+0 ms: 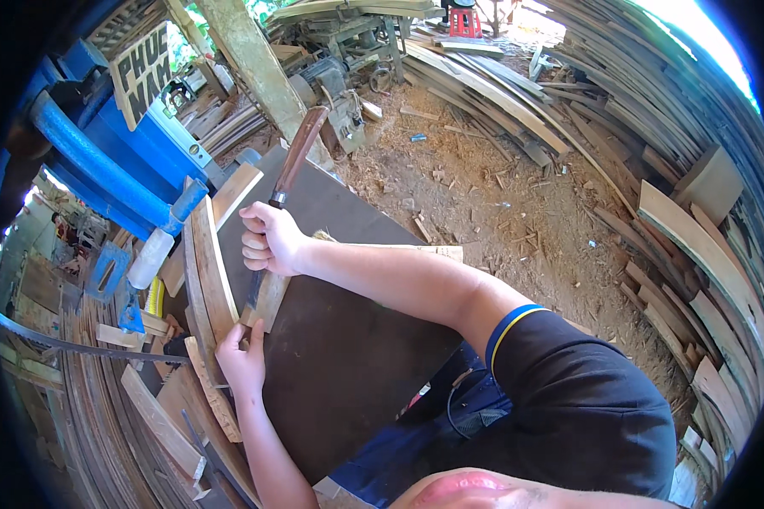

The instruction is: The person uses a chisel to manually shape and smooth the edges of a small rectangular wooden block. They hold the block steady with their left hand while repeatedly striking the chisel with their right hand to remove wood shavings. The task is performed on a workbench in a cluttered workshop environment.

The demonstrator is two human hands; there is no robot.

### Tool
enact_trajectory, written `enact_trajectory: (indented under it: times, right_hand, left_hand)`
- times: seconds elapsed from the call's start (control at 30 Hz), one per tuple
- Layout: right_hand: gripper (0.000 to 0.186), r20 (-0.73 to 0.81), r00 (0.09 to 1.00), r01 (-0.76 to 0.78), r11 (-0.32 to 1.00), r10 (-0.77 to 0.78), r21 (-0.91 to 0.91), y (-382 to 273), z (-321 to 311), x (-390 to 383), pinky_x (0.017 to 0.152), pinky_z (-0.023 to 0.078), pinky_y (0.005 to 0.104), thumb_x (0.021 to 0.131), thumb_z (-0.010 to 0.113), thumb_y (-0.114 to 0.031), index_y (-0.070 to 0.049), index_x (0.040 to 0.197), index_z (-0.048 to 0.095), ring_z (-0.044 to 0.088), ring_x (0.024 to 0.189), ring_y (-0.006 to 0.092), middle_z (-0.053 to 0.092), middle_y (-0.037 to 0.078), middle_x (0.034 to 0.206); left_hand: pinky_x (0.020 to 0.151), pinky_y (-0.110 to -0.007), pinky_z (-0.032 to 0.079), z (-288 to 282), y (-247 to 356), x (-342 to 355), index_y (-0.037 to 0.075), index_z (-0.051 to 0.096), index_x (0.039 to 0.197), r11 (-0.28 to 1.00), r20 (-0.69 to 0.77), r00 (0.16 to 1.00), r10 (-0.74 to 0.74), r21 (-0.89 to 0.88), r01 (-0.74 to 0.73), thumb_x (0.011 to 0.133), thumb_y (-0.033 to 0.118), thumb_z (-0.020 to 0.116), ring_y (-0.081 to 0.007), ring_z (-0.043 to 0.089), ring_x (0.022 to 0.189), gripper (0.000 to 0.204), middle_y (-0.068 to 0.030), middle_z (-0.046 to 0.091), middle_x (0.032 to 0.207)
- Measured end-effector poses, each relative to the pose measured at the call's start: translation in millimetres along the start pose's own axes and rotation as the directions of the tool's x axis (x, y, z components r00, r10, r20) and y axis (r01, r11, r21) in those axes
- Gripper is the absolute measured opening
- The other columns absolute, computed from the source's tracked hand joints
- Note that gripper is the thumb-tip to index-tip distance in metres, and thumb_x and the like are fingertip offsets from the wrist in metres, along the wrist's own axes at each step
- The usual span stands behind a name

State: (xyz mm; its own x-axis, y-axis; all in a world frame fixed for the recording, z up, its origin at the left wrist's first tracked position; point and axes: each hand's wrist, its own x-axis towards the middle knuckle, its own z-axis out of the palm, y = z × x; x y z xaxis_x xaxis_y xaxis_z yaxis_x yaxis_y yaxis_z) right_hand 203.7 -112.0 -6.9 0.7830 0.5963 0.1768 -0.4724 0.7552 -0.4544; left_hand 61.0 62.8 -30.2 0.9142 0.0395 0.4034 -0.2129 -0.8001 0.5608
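My right hand (272,242) is closed in a fist round a knife-like tool (300,154) with a long brown wooden handle and a metal collar. Its handle sticks up past the fist, and a dark blade shows below it. Beside that blade is a short pale piece of wood (272,294). My left hand (243,360) pinches the lower end of this piece between thumb and fingers, close to the blade's tip. Under both hands lies a dark flat tabletop (348,373). Where exactly the blade meets the wood is hard to make out.
A blue band saw (110,161) stands at the left, its toothed blade (85,346) running near my left hand. Curved boards (215,254) lean along the table's left edge. Stacked planks (484,93) lie beyond, and chips cover the dirt floor (484,195). A red stool (464,21) is far back.
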Motion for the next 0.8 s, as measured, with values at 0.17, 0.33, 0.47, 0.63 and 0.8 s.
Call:
enact_trajectory:
  times: [0.17, 0.33, 0.47, 0.63, 0.8]
  right_hand:
    - [0.046, 0.005, 1.0, 0.011, 1.0, -0.011, -0.028, -1.8, -2.6, 1.1, 0.044, 0.017, 0.0306, 0.091, 0.05, -0.032, -0.019, 0.058, 0.021, 0.015, 0.042, 0.0121, 0.016, -0.005, 0.051]
    - [0.047, -0.005, 1.0, -0.011, 1.0, 0.011, 0.002, -0.5, -2.7, -2.3, 0.045, 0.017, 0.0307, 0.091, 0.05, -0.033, -0.019, 0.057, 0.021, 0.015, 0.043, 0.0122, 0.015, -0.005, 0.051]
    - [0.047, -0.015, 1.0, -0.012, 1.0, 0.012, -0.003, -1.5, -3.8, -1.4, 0.045, 0.017, 0.0304, 0.091, 0.05, -0.033, -0.019, 0.057, 0.021, 0.014, 0.043, 0.0124, 0.015, -0.005, 0.051]
    - [0.047, -0.026, 1.0, -0.002, 0.999, 0.001, -0.038, -2.4, 1.3, -5.4, 0.045, 0.017, 0.0304, 0.091, 0.05, -0.033, -0.019, 0.058, 0.021, 0.014, 0.042, 0.0122, 0.016, -0.005, 0.05]
    - [0.047, -0.013, 1.0, -0.007, 1.0, 0.007, -0.007, -2.1, -1.3, -2.5, 0.046, 0.016, 0.0317, 0.091, 0.05, -0.032, -0.019, 0.058, 0.02, 0.015, 0.043, 0.0134, 0.016, -0.004, 0.052]
  left_hand:
    - [0.058, -0.032, 0.04, 0.8, -2.3, 0.1, -0.004, 0.064, 0.083, 0.999, 0.04, 0.998, -0.047, 0.012, 0.046, 0.09, 0.024, 0.071, -0.0155, 0.047, 0.057, 0.03, -0.0114, 0.063, 0.066]
    - [0.056, -0.032, 0.039, 7.3, -2.3, -1.9, -0.004, 0.063, 0.081, 0.995, -0.065, 0.994, 0.089, -0.041, -0.092, 0.09, 0.023, 0.071, -0.0157, 0.044, 0.055, 0.03, -0.0115, 0.06, 0.064]
    - [0.055, -0.033, 0.038, 4.2, 0.8, -1.8, -0.003, 0.063, 0.081, 1.0, -0.011, 1.0, 0.014, -0.01, -0.014, 0.089, 0.024, 0.071, -0.0169, 0.044, 0.054, 0.03, -0.0122, 0.06, 0.064]
    - [0.057, -0.034, 0.04, 3.6, -0.9, -2.2, -0.003, 0.063, 0.08, 0.999, -0.005, 1.0, 0.014, -0.042, -0.015, 0.089, 0.026, 0.072, -0.0207, 0.049, 0.054, 0.031, -0.0131, 0.061, 0.065]
    - [0.061, -0.035, 0.044, 1.7, -3.1, -0.8, -0.003, 0.061, 0.078, 1.0, 0.008, 1.0, -0.012, -0.015, 0.013, 0.089, 0.027, 0.072, -0.0261, 0.056, 0.057, 0.034, -0.0144, 0.062, 0.066]
